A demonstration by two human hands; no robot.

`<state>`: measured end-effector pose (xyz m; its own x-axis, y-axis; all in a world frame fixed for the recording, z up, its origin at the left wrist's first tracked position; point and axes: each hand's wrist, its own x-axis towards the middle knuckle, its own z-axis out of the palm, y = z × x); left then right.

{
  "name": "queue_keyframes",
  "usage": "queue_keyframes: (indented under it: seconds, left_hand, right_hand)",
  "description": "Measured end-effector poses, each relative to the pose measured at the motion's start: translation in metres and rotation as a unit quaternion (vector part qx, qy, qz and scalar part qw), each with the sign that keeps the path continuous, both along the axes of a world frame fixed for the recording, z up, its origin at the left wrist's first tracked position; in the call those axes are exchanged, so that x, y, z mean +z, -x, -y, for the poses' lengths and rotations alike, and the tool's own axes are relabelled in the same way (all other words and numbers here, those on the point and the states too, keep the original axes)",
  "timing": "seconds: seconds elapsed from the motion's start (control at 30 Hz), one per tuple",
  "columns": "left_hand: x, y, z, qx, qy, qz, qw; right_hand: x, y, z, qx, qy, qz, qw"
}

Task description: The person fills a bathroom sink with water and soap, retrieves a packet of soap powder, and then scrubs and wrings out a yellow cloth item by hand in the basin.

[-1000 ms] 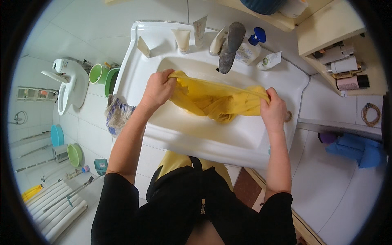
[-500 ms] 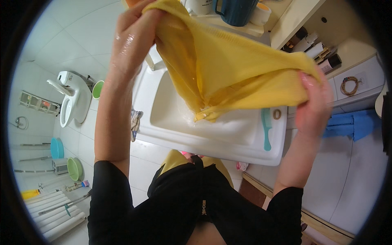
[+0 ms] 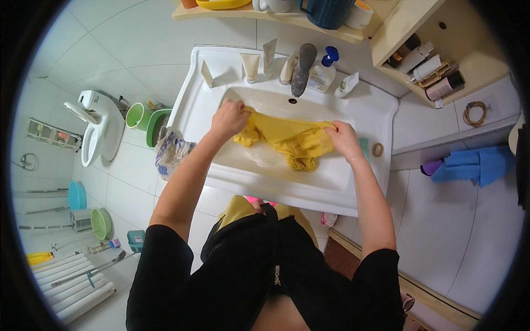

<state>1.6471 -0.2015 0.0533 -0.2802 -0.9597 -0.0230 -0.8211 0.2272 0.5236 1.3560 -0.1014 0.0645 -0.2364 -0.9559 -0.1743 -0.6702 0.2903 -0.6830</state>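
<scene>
A wet yellow knit garment (image 3: 292, 135) hangs stretched between my two hands, low in the white sink basin (image 3: 226, 161). My left hand (image 3: 231, 118) grips its upper left corner near the basin's left side. At the right end, my right hand (image 3: 343, 139) pinches the other corner. The cloth sags and bunches in the middle, its lower folds down in the basin. Soapy-looking water shows beneath it. The grey-covered faucet (image 3: 303, 69) stands just behind the garment.
Several tubes, including a cream one (image 3: 250, 67), and a pump bottle (image 3: 323, 71) line the sink's back ledge. A green comb (image 3: 364, 146) and a brown ring (image 3: 377, 149) lie at the right. Patterned cloth (image 3: 172, 154) hangs at the left edge. A shelf (image 3: 265, 15) with cups is above.
Both hands have come down from high over the sink, lowering the garment into the basin. It was spread wide before and is bunched now. The back ledge has come into view.
</scene>
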Motion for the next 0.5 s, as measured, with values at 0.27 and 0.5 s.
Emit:
queue_keyframes:
  seconds: [0.27, 0.5]
  left_hand:
    - [0.055, 0.011, -0.017, 0.000, -0.106, -0.359, 0.927]
    - [0.176, 0.018, -0.054, -0.142, -0.144, -0.538, 0.818]
  right_hand:
    - [0.089, -0.043, -0.023, -0.068, 0.129, 0.384, 0.912]
    - [0.172, -0.085, -0.046, 0.057, 0.282, 0.437, 0.852]
